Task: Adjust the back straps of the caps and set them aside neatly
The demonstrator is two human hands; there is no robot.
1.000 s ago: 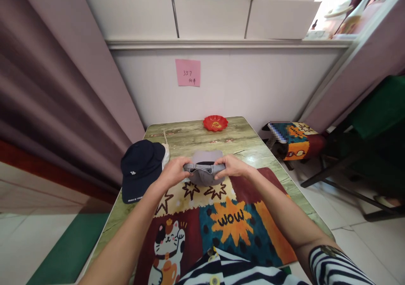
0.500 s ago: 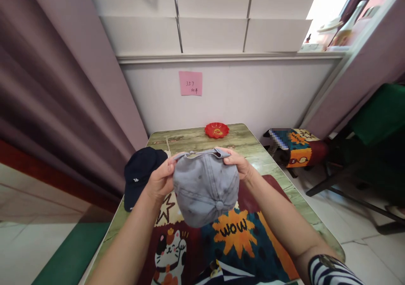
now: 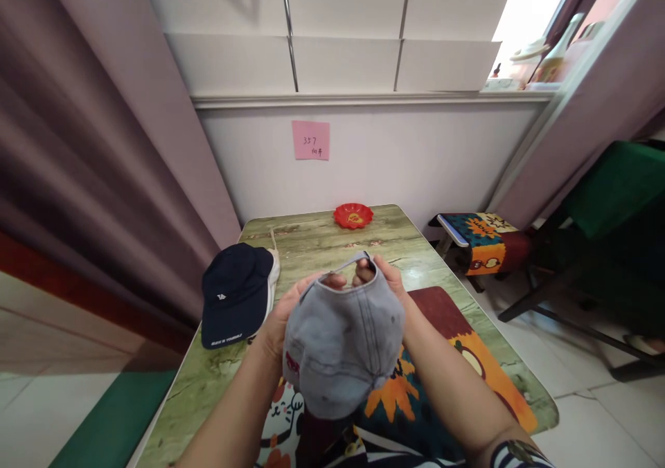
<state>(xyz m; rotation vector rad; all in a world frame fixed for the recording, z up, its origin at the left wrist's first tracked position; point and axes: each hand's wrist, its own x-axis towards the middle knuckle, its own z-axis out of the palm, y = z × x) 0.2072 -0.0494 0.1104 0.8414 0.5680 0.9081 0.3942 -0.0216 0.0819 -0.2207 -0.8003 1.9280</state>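
A grey baseball cap (image 3: 343, 343) is held between both hands over the table, its back opening and strap facing away from me. My left hand (image 3: 283, 316) grips the cap's left edge, with fingers reaching inside the opening. My right hand (image 3: 389, 277) holds the right edge by the strap, and some of its fingers show through the gap. Left of the cap, a navy baseball cap (image 3: 236, 288) with small white lettering lies on the table, on top of a pale cap (image 3: 273, 277) that is mostly covered.
The green wood-patterned table (image 3: 306, 239) carries a colourful printed mat (image 3: 441, 309) under my arms. A red scalloped dish (image 3: 353, 215) sits at the far edge. To the right stands a stool (image 3: 493, 246) with a matching cover. A pink note (image 3: 310, 140) is on the wall.
The grey cap has come closer to me and turned slightly, showing a dark pink mark at its left. My fingers now reach into the back opening. The view has shifted a little.
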